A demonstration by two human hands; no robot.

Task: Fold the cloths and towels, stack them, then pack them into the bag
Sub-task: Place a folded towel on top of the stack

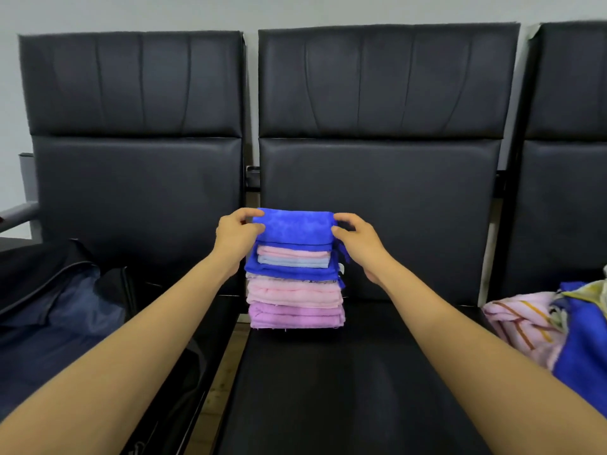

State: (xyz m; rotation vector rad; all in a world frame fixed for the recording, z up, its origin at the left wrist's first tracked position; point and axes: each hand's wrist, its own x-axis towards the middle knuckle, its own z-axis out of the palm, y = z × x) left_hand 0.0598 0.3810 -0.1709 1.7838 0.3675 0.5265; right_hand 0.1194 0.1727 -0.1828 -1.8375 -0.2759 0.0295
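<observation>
A stack of folded cloths (295,300) stands on the middle black seat (328,389), with purple at the bottom, pink above it, then blue, pink and grey layers. On top lies a folded blue towel (294,228). My left hand (235,234) pinches the towel's left end, thumb on top. My right hand (356,239) pinches its right end. Both forearms reach in from the bottom corners. A dark bag (59,297) lies open on the left seat, its blue lining showing.
A heap of unfolded cloths (558,323), pink striped and blue, sits on the right seat. Black seat backs (377,126) rise right behind the stack. A gap with wooden floor (226,379) runs between the left and middle seats.
</observation>
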